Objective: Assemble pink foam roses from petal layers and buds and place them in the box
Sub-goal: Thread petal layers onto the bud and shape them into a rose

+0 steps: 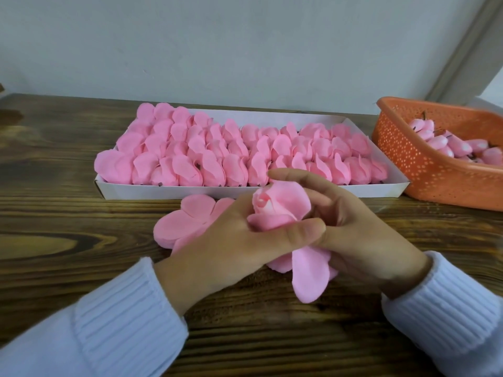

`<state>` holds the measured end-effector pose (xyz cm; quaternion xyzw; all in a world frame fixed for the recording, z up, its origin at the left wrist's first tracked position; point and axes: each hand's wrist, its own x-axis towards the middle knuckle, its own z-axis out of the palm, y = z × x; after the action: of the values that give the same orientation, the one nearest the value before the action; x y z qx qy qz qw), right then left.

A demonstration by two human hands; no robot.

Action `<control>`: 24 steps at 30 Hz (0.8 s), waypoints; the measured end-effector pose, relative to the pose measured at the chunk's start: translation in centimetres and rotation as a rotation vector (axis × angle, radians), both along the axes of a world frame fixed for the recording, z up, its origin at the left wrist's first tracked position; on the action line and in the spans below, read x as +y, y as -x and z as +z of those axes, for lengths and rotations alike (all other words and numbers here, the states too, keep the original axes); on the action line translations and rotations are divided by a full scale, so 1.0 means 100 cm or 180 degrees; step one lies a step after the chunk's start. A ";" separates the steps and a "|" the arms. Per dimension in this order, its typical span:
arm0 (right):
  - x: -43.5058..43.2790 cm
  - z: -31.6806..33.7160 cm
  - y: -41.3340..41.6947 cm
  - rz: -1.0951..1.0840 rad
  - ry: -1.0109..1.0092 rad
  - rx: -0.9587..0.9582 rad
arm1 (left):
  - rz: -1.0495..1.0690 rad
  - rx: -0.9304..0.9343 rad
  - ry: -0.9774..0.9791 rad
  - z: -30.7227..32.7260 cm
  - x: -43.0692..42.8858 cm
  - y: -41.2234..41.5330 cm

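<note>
Both hands hold one pink foam rose (277, 206) just above the wooden table, in front of the box. My left hand (228, 240) grips it from the left, thumb across its base. My right hand (351, 229) holds it from the right, forefinger arched over the top. A petal layer (310, 276) hangs down beneath the hands. A stack of flat pink petal layers (185, 221) lies on the table, partly hidden by my left hand. The white box (168, 190) behind is packed with several rows of finished pink roses (239, 151).
An orange perforated basket (424, 170) stands at the right, holding several pale pink buds (457, 145). A grey wall rises behind the wooden table (68, 213).
</note>
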<state>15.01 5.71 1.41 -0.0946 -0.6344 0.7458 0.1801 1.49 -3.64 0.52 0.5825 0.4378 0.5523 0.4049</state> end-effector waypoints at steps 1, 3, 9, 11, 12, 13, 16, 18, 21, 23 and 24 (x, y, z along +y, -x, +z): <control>0.000 0.000 0.000 -0.0017 -0.0032 -0.0017 | -0.0009 0.0024 0.0002 0.001 -0.001 0.000; 0.000 0.000 0.000 0.0039 0.0015 0.0039 | 0.0030 0.0124 0.0020 0.000 -0.001 0.000; 0.002 0.004 -0.003 -0.0051 -0.0074 -0.0156 | 0.0311 0.0168 -0.0123 -0.001 0.000 0.001; 0.004 0.009 -0.005 -0.0350 -0.0562 -0.0411 | 0.0424 -0.0070 -0.0226 -0.001 -0.001 0.000; 0.004 0.011 -0.006 -0.0535 -0.0766 -0.0501 | 0.0517 -0.0158 -0.0302 0.000 -0.002 -0.001; 0.005 0.012 -0.006 -0.0742 -0.0940 -0.0557 | 0.0629 -0.0225 -0.0340 0.001 -0.003 -0.002; 0.004 0.010 -0.006 -0.1305 -0.1522 -0.0469 | 0.0966 -0.0379 -0.0229 0.004 -0.003 -0.003; 0.003 0.008 -0.006 -0.1562 -0.1903 -0.0223 | 0.1082 -0.0349 -0.0152 0.005 -0.002 -0.004; 0.000 0.006 -0.006 -0.1822 -0.2486 0.0031 | 0.1097 -0.0316 -0.0139 0.006 -0.002 -0.006; -0.001 0.005 -0.006 -0.1933 -0.2752 0.0148 | 0.1145 -0.0383 -0.0062 0.006 -0.001 -0.006; -0.002 0.004 -0.007 -0.1974 -0.2800 0.0205 | 0.1164 -0.0415 -0.0021 0.006 -0.001 -0.006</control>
<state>15.67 5.48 1.85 -0.1701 -0.8233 0.3241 0.4338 2.09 -3.71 1.07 0.4576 0.5074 0.6547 0.3234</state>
